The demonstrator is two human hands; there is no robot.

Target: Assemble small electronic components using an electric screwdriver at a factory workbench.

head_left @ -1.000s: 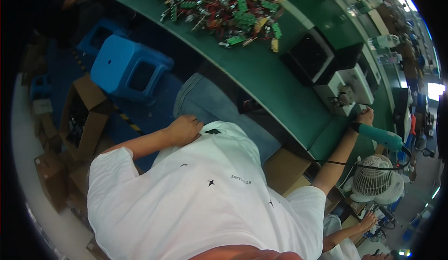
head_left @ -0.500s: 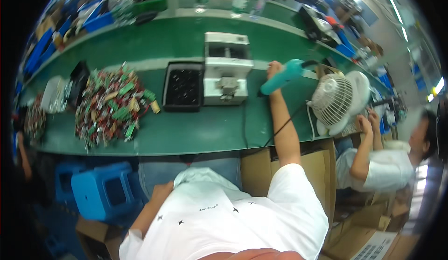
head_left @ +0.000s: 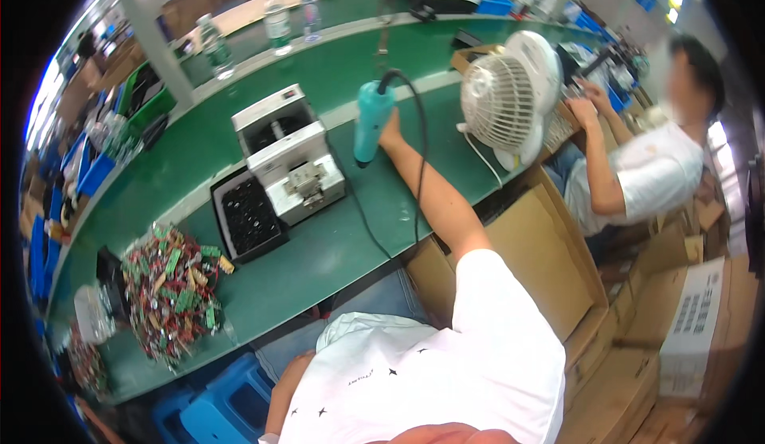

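Note:
My right hand [head_left: 390, 131] is closed round a teal electric screwdriver [head_left: 373, 121], held upright over the green bench with its dark nose down. A black cable loops from its top; the fingers are partly hidden behind its body. My left hand [head_left: 303, 358] is down by my waist, against the white shirt, its fingers hidden. Left of the screwdriver stands a white bench machine [head_left: 280, 151] with a metal fixture in front. Beside that machine is a black tray [head_left: 249, 215] of small dark parts. Farther left lies a heap of green circuit boards with wires [head_left: 171, 293].
A white fan [head_left: 502, 97] stands at the bench's right. Open cardboard boxes [head_left: 542, 245] sit below it. Plastic bottles [head_left: 277, 23] line the back shelf. A blue stool [head_left: 227, 404] is under the bench at left. A co-worker [head_left: 637, 165] works at right.
The view has turned to the right and tilted. The screwdriver has gone from slanted to nearly upright, with my right hand at it. My left hand stays low by my waist.

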